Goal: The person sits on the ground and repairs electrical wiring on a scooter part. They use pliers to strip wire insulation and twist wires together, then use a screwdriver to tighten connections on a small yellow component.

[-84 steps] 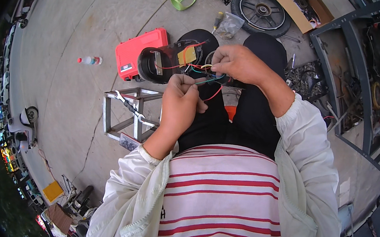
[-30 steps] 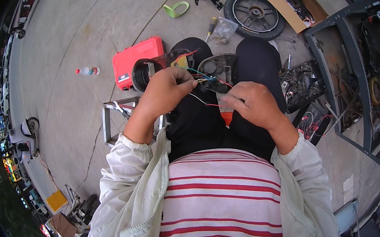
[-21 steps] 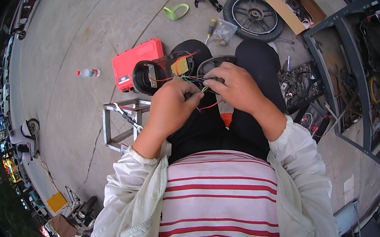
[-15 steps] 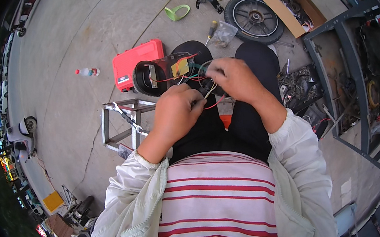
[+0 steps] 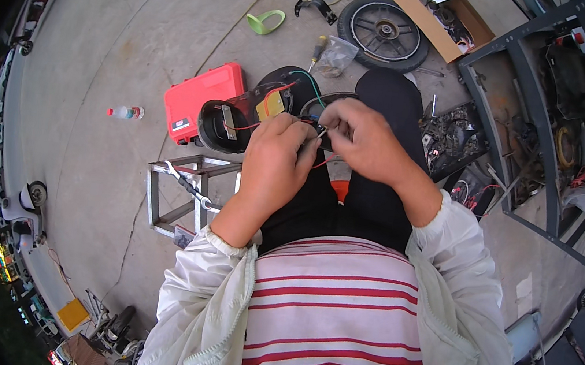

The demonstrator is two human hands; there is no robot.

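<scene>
Close together over my lap, both hands pinch at thin wires. My left hand (image 5: 278, 152) is closed, with a pale wire (image 5: 323, 132) showing at its thumb and fingertip. My right hand (image 5: 366, 139) meets it from the other side, its fingers closed on the same wire's end. A black round-ended housing (image 5: 219, 136) with a metal strip inside and a yellow patch (image 5: 274, 105) rests by my left knee. From it a red wire (image 5: 275, 93) and a green wire (image 5: 311, 81) run toward my hands. Part of the wiring is hidden behind my fingers.
A red case (image 5: 204, 97) lies left of the housing, near a metal frame stool (image 5: 151, 197) and a bottle (image 5: 126, 112). Ahead are a screwdriver (image 5: 318, 49), clear bag (image 5: 336, 57), wheel (image 5: 384, 29) and cardboard box (image 5: 431, 25). A dark metal rack (image 5: 534, 89) stands at right.
My right hand has come down and nearer my left, and its fingertips now meet the pale wire. The green wire now arches up higher. The view has shifted slightly.
</scene>
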